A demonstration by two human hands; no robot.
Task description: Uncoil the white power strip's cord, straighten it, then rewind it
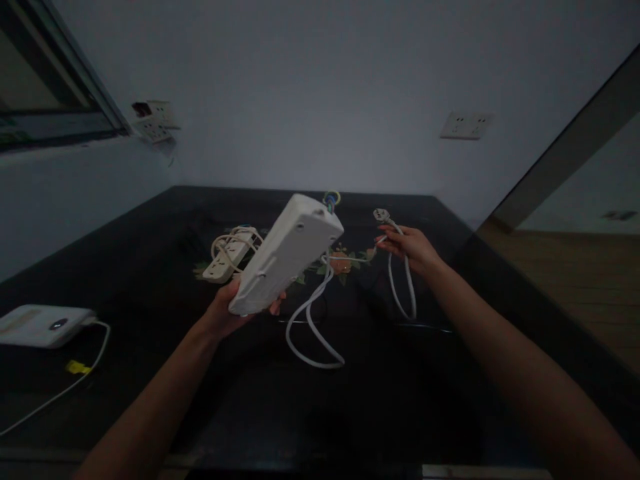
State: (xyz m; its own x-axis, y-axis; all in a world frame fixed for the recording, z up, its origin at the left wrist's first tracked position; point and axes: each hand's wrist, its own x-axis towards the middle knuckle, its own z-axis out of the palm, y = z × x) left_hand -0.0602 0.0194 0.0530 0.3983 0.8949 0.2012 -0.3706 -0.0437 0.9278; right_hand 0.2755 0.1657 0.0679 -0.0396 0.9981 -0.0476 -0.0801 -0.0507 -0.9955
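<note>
Left hand [235,310] fingers grip the power strip [287,253] — right hand [413,247] fingers pinch its white cord [400,280].

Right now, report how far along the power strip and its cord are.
Done: the power strip is lifted off the dark table, back side up, in the left hand. In hand: the right hand holds the white cord near its plug. Left: the cord hangs in loose loops, not bundled.
</note>
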